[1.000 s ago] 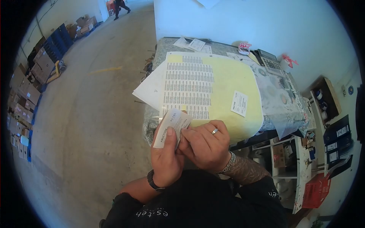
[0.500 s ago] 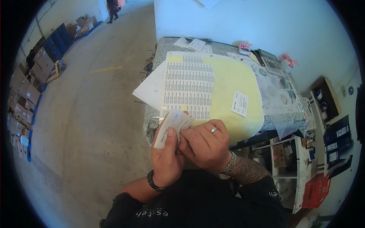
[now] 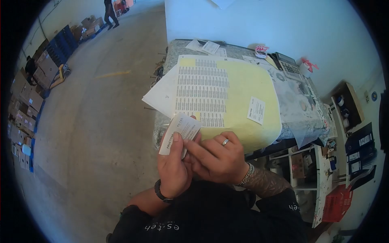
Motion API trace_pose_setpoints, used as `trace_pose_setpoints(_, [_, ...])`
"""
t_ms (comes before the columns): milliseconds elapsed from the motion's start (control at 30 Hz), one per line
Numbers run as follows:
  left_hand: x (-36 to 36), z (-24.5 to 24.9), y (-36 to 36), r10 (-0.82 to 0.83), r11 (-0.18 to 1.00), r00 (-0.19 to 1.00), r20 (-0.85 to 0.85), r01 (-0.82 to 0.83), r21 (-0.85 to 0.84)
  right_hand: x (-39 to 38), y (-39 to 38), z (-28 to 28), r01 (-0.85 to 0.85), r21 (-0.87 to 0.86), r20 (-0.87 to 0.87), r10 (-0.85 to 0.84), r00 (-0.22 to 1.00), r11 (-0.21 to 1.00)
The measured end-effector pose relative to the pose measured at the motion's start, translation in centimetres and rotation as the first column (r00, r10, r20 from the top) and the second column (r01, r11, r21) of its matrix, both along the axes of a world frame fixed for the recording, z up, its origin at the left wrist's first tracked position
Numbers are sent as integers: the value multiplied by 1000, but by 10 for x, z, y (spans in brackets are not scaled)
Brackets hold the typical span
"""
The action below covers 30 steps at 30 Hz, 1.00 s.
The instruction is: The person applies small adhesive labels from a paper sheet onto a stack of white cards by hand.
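Observation:
My left hand (image 3: 175,170), with a dark band at its wrist, is closed on a white label (image 3: 182,128) printed FRUCTOSE, thumb pressed flat over the print. My right hand (image 3: 219,158), wearing a ring and a chain bracelet, has its fingers curled and pinched at the label's lower right edge. Both hands are in front of my chest, just off the near edge of the table. Beyond them lies a yellow backing sheet (image 3: 247,85) with rows of small printed stickers (image 3: 202,89). A second FRUCTOSE label (image 3: 256,110) rests on its bare part.
A calculator (image 3: 288,65) and a white cup (image 3: 306,69) are at the table's back right. Right and below are shelves (image 3: 304,184) and a red basket (image 3: 337,203). Boxes (image 3: 28,97) line the left wall near a pallet jack (image 3: 60,76). A person (image 3: 110,14) is far off.
Both hands and the label have shifted slightly; the label moved left and down, and my right index finger now reaches further onto its edge. The far person has walked left.

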<state>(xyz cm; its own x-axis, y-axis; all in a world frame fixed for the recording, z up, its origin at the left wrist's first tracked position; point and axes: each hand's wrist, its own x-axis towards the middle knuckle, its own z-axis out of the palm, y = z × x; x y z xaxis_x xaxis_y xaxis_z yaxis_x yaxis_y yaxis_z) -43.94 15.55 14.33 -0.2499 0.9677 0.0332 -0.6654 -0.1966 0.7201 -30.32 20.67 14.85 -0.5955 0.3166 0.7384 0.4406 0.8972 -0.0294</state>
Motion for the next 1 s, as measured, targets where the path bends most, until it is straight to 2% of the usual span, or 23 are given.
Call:
trace_pose_setpoints(167, [-3, -7, -3, -44, 999, 996, 80, 44, 6, 10, 13, 5, 40, -54, -30, -41, 999, 998])
trace_pose_setpoints(233, [-1, -6, -4, -27, 1000, 997, 74, 26, 14, 11, 17, 3, 143, -70, -119, -151, 981, 987])
trace_pose_setpoints(267, [0, -6, -4, -27, 1000, 997, 74, 26, 14, 12, 18, 5, 144, -70, -119, -152, 981, 987])
trace_pose_setpoints(333, [2, -6, -4, -30, 1000, 997, 77, 30, 8, 16, 16, 14, 79, -302, -186, -140, 973, 950])
trace_pose_setpoints(367, [3, -7, -5, -34, 999, 996, 77, 33, 9, 16, 16, 16, 82, -301, -186, -143, 972, 950])
trace_pose_setpoints(433, [3, -9, -6, -78, 997, 995, 56, 78, 7, 18, 17, 19, -134, -567, -290, -45, 956, 813])
trace_pose_setpoints(467, [4, -9, -6, -82, 997, 995, 54, 82, 8, 21, 18, 19, -131, -566, -291, -48, 956, 814])
trace_pose_setpoints(533, [7, -8, -6, -75, 997, 997, 18, 75, -11, 26, 20, 19, -212, -698, -324, -37, 945, 684])
trace_pose_setpoints(567, [6, -8, -6, -76, 997, 997, 19, 76, -10, 28, 21, 19, -210, -698, -323, -38, 946, 685])
trace_pose_setpoints(633, [3, -7, -8, -110, 994, 991, 77, 109, 14, 30, 22, 20, -263, -788, -392, -125, 911, 557])
trace_pose_setpoints(767, [5, -8, -7, -129, 991, 989, 68, 130, -16, 40, 28, 20, -288, -780, -421, -125, 898, 556])
trace_pose_setpoints(833, [7, -6, -7, -47, 996, 998, 53, 51, -76, 53, 39, 24, -224, -745, -446, -220, 867, 629])
trace_pose_setpoints(900, [2, -9, -6, -37, 997, 998, 49, 40, -67, 73, 66, 26, -145, -688, -490, -308, 815, 711])
trace_pose_setpoints(933, [-1, -11, -5, -22, 998, 999, 45, 25, -55, 88, 79, 31, -144, -688, -491, -310, 814, 712])
trace_pose_setpoints(1000, [-6, -12, -7, -21, 999, 998, 54, 23, -44, 111, 98, 37, 150, -725, -226, -439, 869, 672])
